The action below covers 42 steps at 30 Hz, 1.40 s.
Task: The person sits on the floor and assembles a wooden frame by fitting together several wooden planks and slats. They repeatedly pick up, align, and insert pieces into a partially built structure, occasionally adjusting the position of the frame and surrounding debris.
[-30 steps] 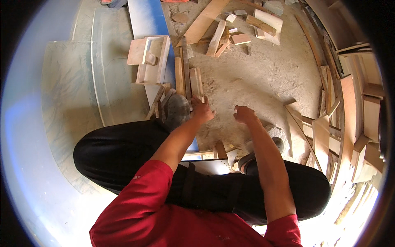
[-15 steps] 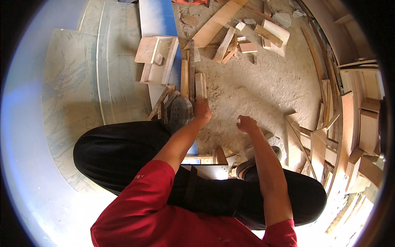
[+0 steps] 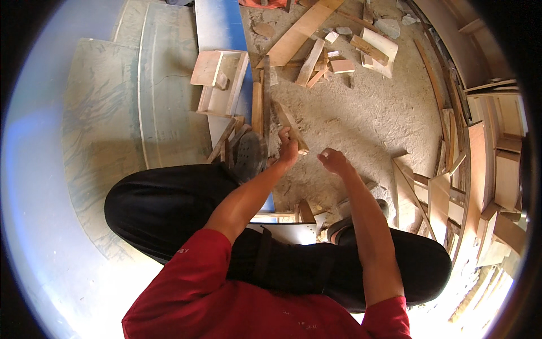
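The dusty floor (image 3: 384, 118) bears a blue-and-white board (image 3: 220, 25), on which the box (image 3: 215, 100) sits. Just right of the box lie two narrow strips (image 3: 267, 96), and farther right of it a plank (image 3: 302, 29), some offcuts (image 3: 309, 63) and pale stones (image 3: 388, 26). Left of the box, a greenish sheet (image 3: 104, 107) seems to lie flat, though glare blurs its outer part.

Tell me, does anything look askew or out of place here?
Yes, mildly. A flat, pale wooden board sits askew over a shallow, pale wooden box, jutting past its left side. Farther right, brown and pale wood offcuts lie jumbled at odd angles on the dusty tan floor. I see no clear spill.
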Available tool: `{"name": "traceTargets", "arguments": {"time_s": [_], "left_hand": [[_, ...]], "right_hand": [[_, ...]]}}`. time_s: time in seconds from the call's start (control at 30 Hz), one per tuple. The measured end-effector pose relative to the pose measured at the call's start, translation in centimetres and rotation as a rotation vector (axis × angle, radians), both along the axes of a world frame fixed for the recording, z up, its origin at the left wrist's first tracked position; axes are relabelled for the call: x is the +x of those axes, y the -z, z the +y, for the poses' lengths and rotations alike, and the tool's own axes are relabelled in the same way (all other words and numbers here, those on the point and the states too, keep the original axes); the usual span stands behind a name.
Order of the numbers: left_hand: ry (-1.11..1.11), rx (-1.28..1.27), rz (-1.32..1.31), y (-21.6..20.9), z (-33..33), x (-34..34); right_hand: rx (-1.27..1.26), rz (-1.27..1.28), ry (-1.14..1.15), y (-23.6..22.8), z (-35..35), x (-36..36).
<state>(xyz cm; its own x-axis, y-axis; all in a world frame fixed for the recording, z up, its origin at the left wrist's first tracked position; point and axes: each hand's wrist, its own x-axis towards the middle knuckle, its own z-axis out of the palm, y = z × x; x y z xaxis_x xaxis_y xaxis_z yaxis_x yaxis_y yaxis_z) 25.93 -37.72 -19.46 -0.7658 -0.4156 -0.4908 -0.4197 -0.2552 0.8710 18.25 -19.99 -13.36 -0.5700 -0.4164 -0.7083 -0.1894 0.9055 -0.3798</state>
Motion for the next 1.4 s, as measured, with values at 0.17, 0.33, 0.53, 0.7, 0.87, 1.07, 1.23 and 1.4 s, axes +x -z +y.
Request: {"name": "traceTargets", "arguments": {"time_s": [0.17,0.33,0.53,0.7,0.87,1.07,1.23,1.4], "left_hand": [[-0.235,0.007,-0.1,-1.9,2.0,-1.0],[-0.161,0.105,-0.116,-1.4,3.5,-0.1],[-0.022,0.228,-0.193,-4.7,4.6,0.0],[0.131,0.106,-0.272,-5.4,4.2,-0.1],[0.453,-0.536,-0.34,-2.8,0.0,-1.3],[0.315,-0.981,-0.202,-6.5,-8.8,-5.4],[-0.047,-1.009,-0.388,-3.0,-18.8,-6.0],[-0.326,-0.731,-0.032,-5.1,-24.1,-7.6]], "right_hand": [[-0.228,-0.205,0.328,0.7,-0.6,-1.1],[-0.264,-0.334,0.398,-2.1,-2.4,-1.0],[-0.207,-0.319,0.439,-1.9,-1.6,-0.8],[-0.228,-0.467,0.525,-1.2,-1.0,-1.2],[-0.133,-0.291,0.536,-2.0,-1.3,-1.2],[-0.065,-0.181,0.526,-0.3,0.3,-0.9],[0.002,-0.08,0.468,2.7,1.7,-1.2],[0.099,0.024,0.365,2.9,1.8,-0.8]]}}
